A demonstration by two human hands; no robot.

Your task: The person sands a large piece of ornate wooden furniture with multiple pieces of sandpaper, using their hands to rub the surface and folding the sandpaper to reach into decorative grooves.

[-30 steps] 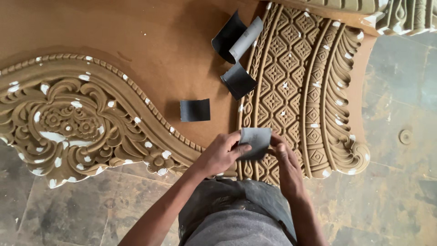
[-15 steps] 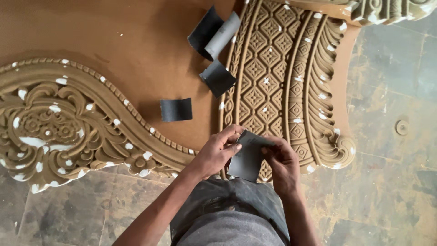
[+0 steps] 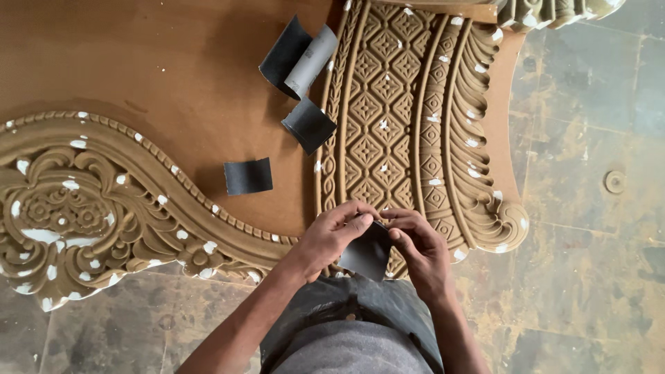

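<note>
Left hand (image 3: 331, 235): fingers pinched the sheet's upper left edge.
Right hand (image 3: 419, 249): fingers pinched its upper right edge.
Sheet (image 3: 365, 253): dark sandpaper, held between both hands above the carved panel (image 3: 415, 111) edge.
Handling: judged light, thin, bendable, gritty; best gripped at the edges.
Nearby: three loose pieces (image 3: 248, 176) lay on the panel.

The dark sandpaper piece (image 3: 366, 251), spread wide and flat between both hands a second ago, now hangs narrower and lower, pinched at its top edge. The left hand (image 3: 332, 234) and right hand (image 3: 415, 242) sit closer together, their fingers (image 3: 360, 223) nearly meeting above it.
</note>
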